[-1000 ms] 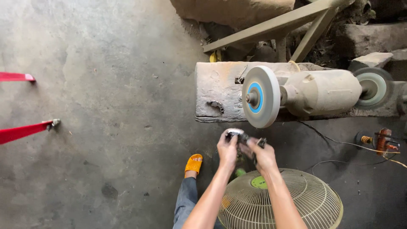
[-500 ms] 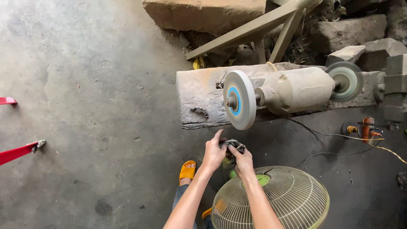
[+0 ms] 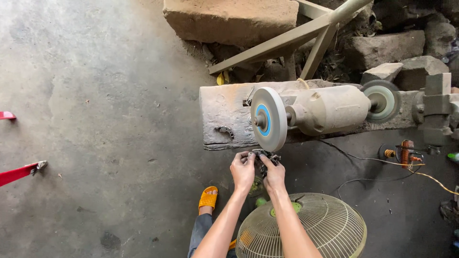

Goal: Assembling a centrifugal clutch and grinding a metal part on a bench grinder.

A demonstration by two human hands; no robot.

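A grey concrete floor (image 3: 95, 95) carries a dusty bench grinder (image 3: 325, 111) on a worn block. Below its pale grinding wheel (image 3: 268, 119), the left hand (image 3: 243, 171) and right hand (image 3: 274, 175) pinch a small dark metal part (image 3: 264, 155) — steadied from both sides, just short of the rim.

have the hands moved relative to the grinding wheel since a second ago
No. Both hands, left and right, stay just below the grinding wheel, holding the small metal part as before. Only the head camera shifted.

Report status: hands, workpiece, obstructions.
Left hand and right hand both grip small dark metal part, just below grinding wheel. Fan guard beneath forearms.
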